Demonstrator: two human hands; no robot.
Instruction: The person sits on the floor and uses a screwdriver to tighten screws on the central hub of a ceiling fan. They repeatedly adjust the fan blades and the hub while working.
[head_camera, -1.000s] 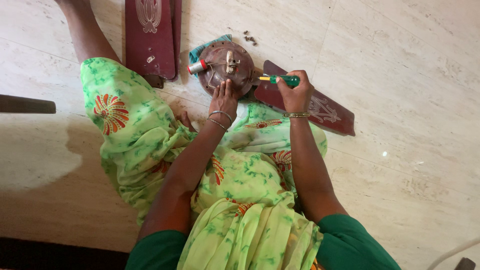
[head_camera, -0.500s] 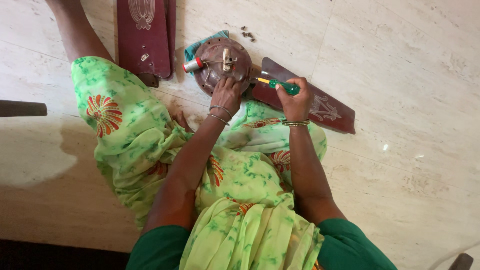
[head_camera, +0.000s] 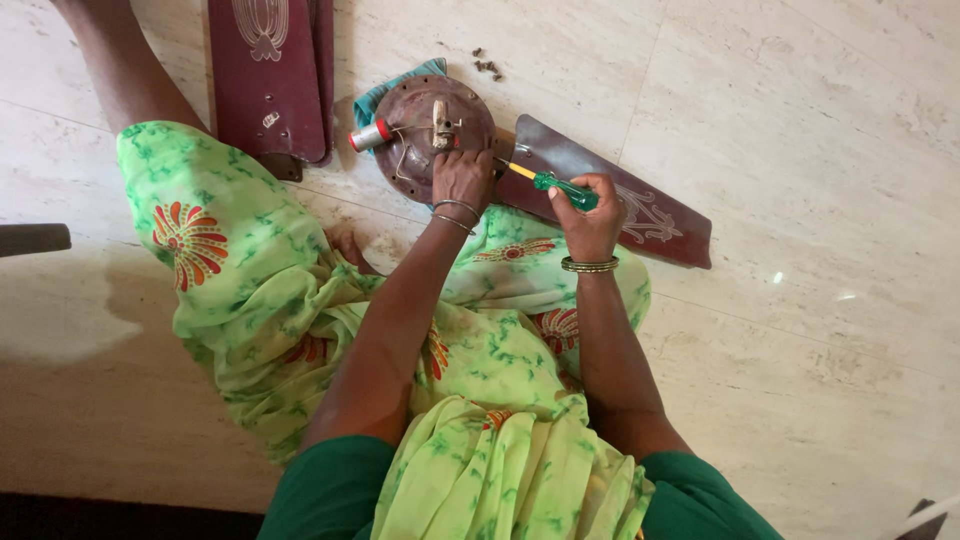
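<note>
Head view, looking straight down at floor work. Left hand (head_camera: 462, 178) pressed flat-ish on near edge of round brown fan motor housing (head_camera: 432, 128), fingers curled over the rim, apparently to pin it so it cannot spin or slide. Right hand (head_camera: 590, 215) closed tight around green-handled screwdriver (head_camera: 560, 185), yellow collar and shaft angled left toward the housing's right side, tip at the joint where the blade meets it; exact contact point hidden behind left hand. Housing sits on pale marble floor (head_camera: 800, 130), far-centre, just beyond the knees, resting partly on a teal cloth (head_camera: 385, 92), likely padding against scratches. Housing looks dull, worn, dusty brown, domed, with a metal bracket on top and thin wires; red-and-white cylinder (head_camera: 370, 136) sticking out on left side. Maroon fan blade (head_camera: 620, 195) with pale printed ornament runs right from housing, flat on floor, under the screwdriver. Second maroon fan blade (head_camera: 265, 75) lies far left, apart from housing. Small pile of dark screws (head_camera: 487, 66) on floor just beyond housing, kept together out of the way. Green patterned garment (head_camera: 330, 300) spread over legs, near.
</note>
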